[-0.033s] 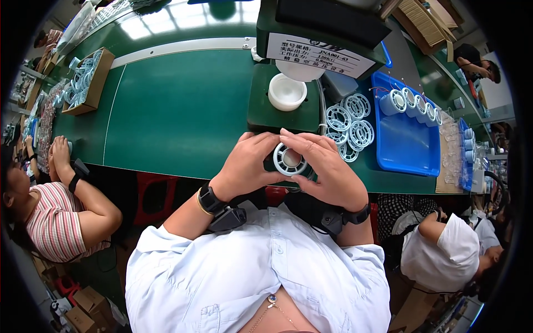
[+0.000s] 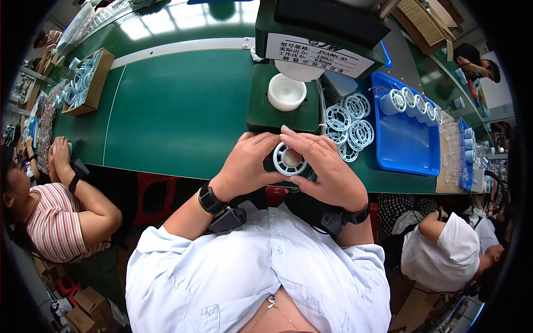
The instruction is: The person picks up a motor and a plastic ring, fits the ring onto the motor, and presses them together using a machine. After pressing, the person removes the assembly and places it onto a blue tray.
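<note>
Ringed part (image 2: 291,159), grasped by left hand (image 2: 250,165) and right hand (image 2: 331,173), cylinders (image 2: 412,107) in blue tray (image 2: 403,143)

The person wears a pale blue button-front shirt (image 2: 239,261) with an open neck, loose sleeves (image 2: 161,241) and a chest pocket (image 2: 211,312), plus a thin necklace (image 2: 260,318) with a blue pendant (image 2: 271,298). Black straps (image 2: 210,198) carrying boxy dark devices (image 2: 229,219) circle both wrists; a gold-coloured bangle (image 2: 202,203) adjoins the left strap.
</note>
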Available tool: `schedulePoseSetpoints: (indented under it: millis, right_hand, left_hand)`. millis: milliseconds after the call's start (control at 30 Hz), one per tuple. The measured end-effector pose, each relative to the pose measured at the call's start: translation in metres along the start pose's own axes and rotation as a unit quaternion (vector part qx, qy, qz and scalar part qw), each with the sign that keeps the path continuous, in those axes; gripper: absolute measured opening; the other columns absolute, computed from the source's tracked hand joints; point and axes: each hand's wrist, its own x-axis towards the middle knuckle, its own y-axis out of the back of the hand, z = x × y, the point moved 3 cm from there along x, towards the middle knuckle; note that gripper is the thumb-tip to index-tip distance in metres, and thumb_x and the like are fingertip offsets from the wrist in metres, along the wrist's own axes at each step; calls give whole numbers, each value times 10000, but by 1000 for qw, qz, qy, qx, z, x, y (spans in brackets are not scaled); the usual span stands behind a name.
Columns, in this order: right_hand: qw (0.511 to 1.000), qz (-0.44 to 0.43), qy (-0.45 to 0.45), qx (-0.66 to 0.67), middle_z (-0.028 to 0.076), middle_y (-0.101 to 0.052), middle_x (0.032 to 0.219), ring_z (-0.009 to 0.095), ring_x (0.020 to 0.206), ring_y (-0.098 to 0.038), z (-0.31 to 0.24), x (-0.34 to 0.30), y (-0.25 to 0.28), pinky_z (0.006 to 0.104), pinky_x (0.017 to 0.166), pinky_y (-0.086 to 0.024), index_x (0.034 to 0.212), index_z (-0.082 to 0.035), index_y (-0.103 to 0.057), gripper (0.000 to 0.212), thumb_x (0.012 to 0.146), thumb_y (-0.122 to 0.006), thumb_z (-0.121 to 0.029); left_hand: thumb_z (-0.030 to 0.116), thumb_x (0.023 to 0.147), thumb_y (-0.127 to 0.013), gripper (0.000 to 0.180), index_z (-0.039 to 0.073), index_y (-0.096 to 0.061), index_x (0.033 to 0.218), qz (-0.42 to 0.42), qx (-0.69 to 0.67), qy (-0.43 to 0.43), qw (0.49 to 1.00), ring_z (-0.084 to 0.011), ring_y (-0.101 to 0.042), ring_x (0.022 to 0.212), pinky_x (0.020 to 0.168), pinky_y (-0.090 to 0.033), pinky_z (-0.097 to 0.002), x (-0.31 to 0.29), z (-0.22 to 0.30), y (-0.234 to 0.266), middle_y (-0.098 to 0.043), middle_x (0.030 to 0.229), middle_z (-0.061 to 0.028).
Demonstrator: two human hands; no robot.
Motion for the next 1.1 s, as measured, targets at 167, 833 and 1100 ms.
schedulePoseSetpoints:
  millis: [167, 833, 1100]
  right_hand:
    - [998, 36, -32, -48, 88, -582, 1329, 266, 1251, -522, 0, -5, -1, 409, 1083, -327, 1383, -110, -519, 717, 729, -809, -159]
    - [997, 44, -49, -46, 77, -618, 1269, 262, 1266, -515, -1, -5, 0, 403, 1074, -313, 1360, -136, -556, 696, 726, -831, -218]
    - [996, 33, -37, -75, 40, -600, 1324, 250, 1331, -451, 8, -11, -3, 424, 1089, -246, 1387, -153, -545, 749, 727, -832, -358]
  left_hand:
    - [226, 645, -856, 608, 73, -614, 1182, -2, -2, 10, 1000, -260, -632, 961, 854, -428, -371, 2, 3, 2, -663, 1053, -79]
    - [228, 651, -848, 610, 80, -606, 1192, -3, 3, 18, 1000, -265, -631, 969, 868, -432, -371, 3, 3, 1, -663, 1067, -76]
    - [240, 648, -852, 617, 74, -606, 1189, 4, 10, 14, 1000, -267, -632, 969, 875, -435, -379, 2, 4, 0, -662, 1059, -79]
